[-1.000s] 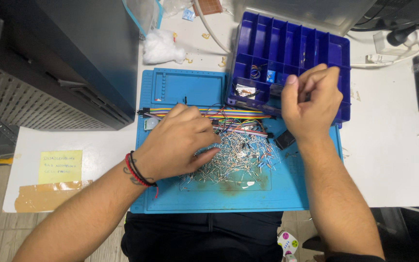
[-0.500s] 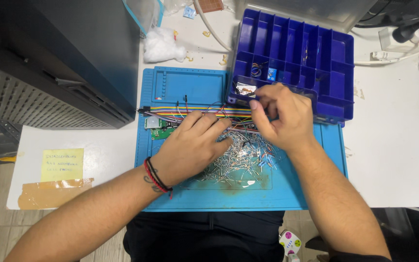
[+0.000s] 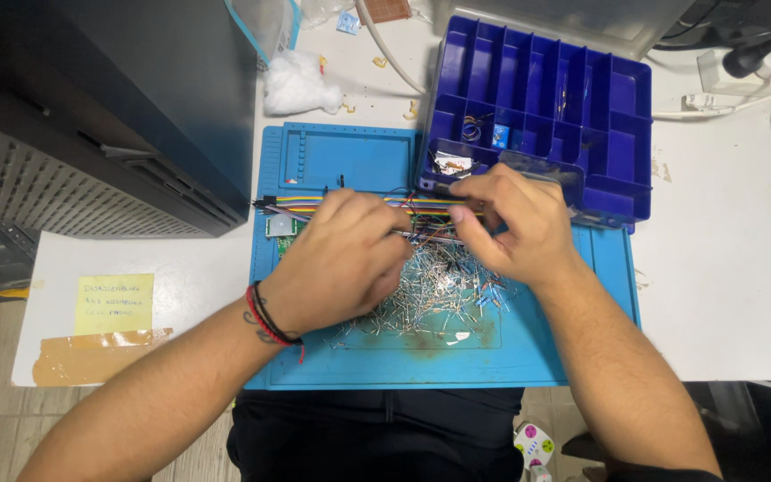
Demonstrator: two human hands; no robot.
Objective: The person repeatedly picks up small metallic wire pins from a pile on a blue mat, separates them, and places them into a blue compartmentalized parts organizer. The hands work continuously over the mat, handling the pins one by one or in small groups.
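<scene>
A yellow sticky note [image 3: 114, 303] lies at the left edge of the white table [image 3: 725, 295]. On the blue work mat [image 3: 350, 156], the left hand [image 3: 341, 263] rests curled over a heap of small wire-legged components [image 3: 430, 299], fingers pressed into its near side. The right hand [image 3: 515, 223] hovers just above the heap's far edge, fingertips pinched together, perhaps on a single piece, though it is too small to tell. Coloured jumper wires [image 3: 314, 203] run under both hands. Beyond sits a dark-blue compartment box [image 3: 573, 98].

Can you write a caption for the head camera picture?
Two hands, left hand and right hand, pick through a wire pile on a blue mat.
</scene>
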